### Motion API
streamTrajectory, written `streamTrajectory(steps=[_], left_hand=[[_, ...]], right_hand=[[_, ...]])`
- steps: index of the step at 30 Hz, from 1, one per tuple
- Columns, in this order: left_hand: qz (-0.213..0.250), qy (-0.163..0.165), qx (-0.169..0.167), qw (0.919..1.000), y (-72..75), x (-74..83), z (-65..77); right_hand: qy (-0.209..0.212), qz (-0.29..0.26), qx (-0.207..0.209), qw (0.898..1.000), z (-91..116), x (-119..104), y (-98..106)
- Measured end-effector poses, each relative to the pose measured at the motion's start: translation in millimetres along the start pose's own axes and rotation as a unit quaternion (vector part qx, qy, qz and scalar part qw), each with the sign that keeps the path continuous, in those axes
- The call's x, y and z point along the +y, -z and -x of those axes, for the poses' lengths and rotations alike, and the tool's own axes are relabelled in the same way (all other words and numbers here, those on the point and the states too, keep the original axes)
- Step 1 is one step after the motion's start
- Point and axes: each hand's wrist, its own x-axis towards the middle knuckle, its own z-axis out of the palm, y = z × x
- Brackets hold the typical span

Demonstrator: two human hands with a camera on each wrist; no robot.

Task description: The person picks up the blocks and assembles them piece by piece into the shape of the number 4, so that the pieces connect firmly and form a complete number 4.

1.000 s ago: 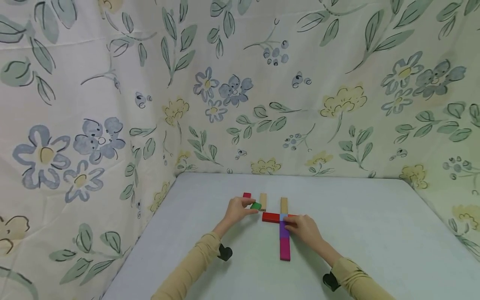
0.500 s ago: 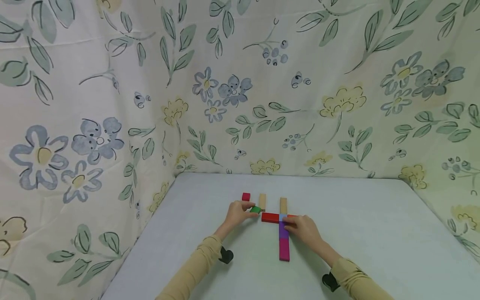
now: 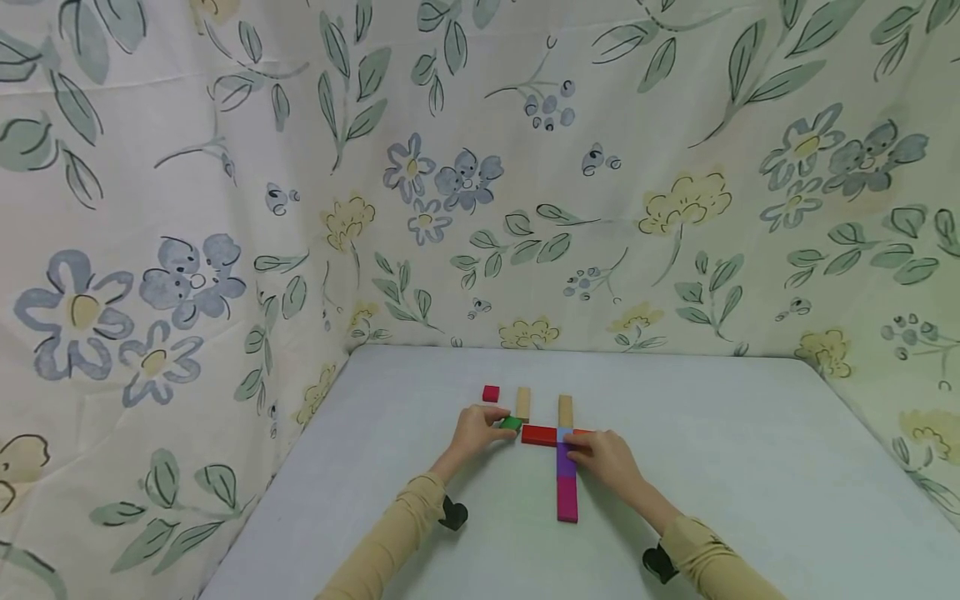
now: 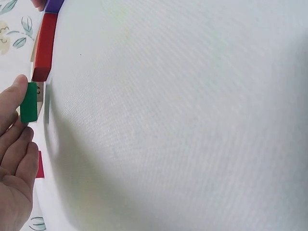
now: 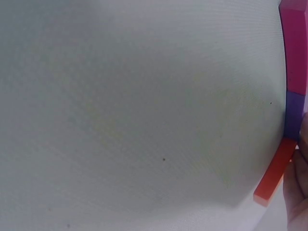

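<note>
My left hand [image 3: 474, 432] pinches a small green block [image 3: 511, 423] between thumb and fingers, by the left end of a red block [image 3: 538, 436]. That red block meets a light blue block [image 3: 564, 434] where a cross of blocks joins. My right hand [image 3: 607, 457] rests its fingertips by this joint, touching the light blue and purple [image 3: 566, 460] blocks. A magenta block [image 3: 567, 500] extends the column nearer to me, and a plain wooden block [image 3: 566, 410] forms its far end. In the right wrist view an orange block [image 5: 274, 173] makes the right arm; my hand partly covers it in the head view.
Behind the green block lies another wooden block [image 3: 522, 403]. A small crimson block [image 3: 491, 393] sits farther left. Everything is on a white table [image 3: 712, 433], with a floral cloth [image 3: 525, 167] hanging behind and at the left.
My left hand has brought the green block slightly down and nearer the red block's left end, uncovering more of the crimson block. The right hand keeps its place.
</note>
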Motion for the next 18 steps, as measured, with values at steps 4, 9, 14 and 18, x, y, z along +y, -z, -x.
streamTrajectory(steps=[4, 9, 14, 18], left_hand=[[-0.003, -0.004, 0.0, 1.0, -0.2, 0.3, 1.3], [-0.012, -0.006, 0.002, 0.9999, -2.5, -2.7, 0.5], [-0.018, -0.008, 0.004, 0.9998, -5.9, -5.4, -0.5], [-0.021, -0.009, 0.006, 0.9997, -7.5, -6.1, -0.5]], right_hand=[[0.009, 0.002, 0.004, 1.0, 0.5, 0.0, 0.3], [0.023, 0.006, 0.011, 1.0, 1.2, 0.6, 0.3], [0.031, 0.01, 0.016, 0.999, 1.4, 1.7, -0.7], [0.034, 0.013, 0.02, 0.999, 1.3, 2.2, -0.4]])
